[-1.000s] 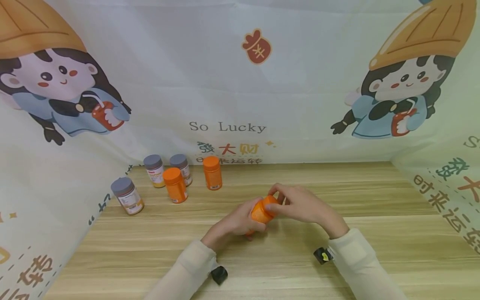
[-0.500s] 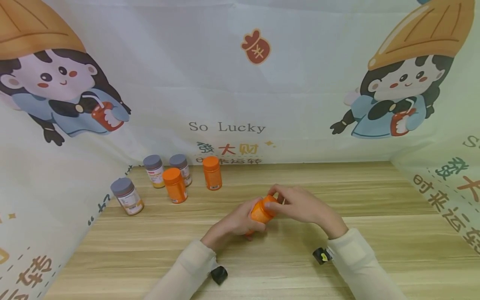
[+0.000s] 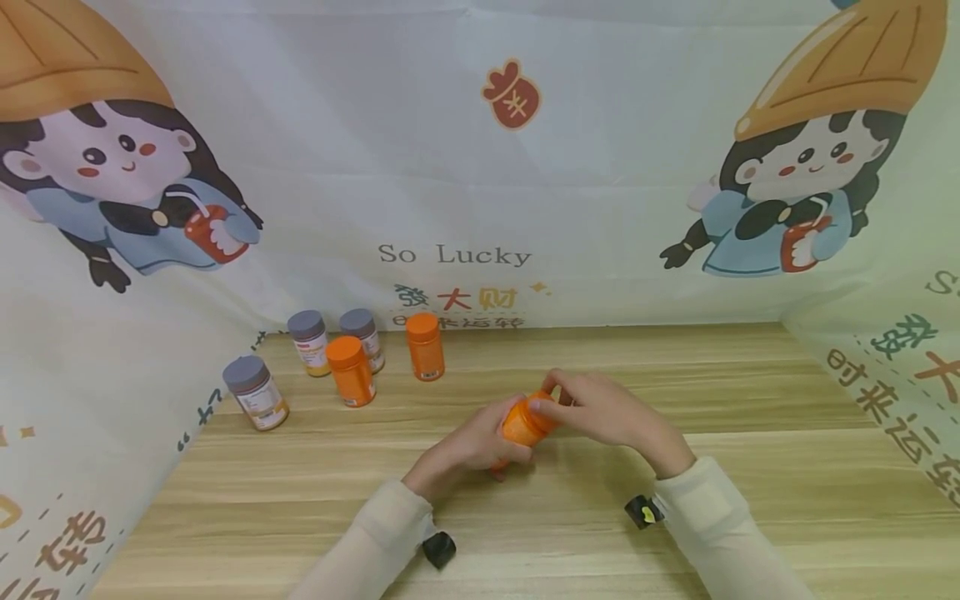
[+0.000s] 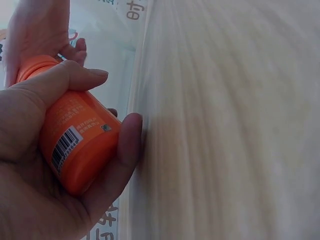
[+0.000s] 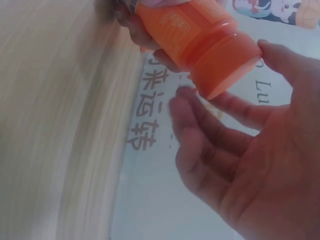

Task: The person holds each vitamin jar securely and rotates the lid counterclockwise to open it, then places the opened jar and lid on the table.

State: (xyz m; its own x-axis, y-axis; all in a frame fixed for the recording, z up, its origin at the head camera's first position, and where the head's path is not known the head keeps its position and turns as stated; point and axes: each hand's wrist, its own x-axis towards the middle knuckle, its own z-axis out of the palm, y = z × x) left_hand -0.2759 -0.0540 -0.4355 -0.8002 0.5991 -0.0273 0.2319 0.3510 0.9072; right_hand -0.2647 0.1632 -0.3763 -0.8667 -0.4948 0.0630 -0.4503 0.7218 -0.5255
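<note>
Tilted over the middle of the table is an orange pill bottle [image 3: 522, 427] with an orange screw cap [image 5: 227, 65]. My left hand [image 3: 480, 439] grips its body, thumb across the label and fingers underneath, as the left wrist view shows along with a barcode [image 4: 66, 145]. At the upper right end of the bottle, my right hand [image 3: 603, 408] pinches the cap between thumb and index finger. Its other fingers are loosely bent beside the cap in the right wrist view. The cap still sits on the bottle's neck.
At the left stand two more orange bottles [image 3: 350, 372] [image 3: 426, 348] and three grey-lidded bottles [image 3: 256, 393] [image 3: 309, 343] [image 3: 369, 337]. A printed cloth [image 3: 600, 167] hangs behind the wooden table [image 3: 750, 392] and along its sides.
My right thumb and fingers have shifted slightly around the cap, to the right and down. The left hand and the bottle stay almost in place; the standing bottles have not moved.
</note>
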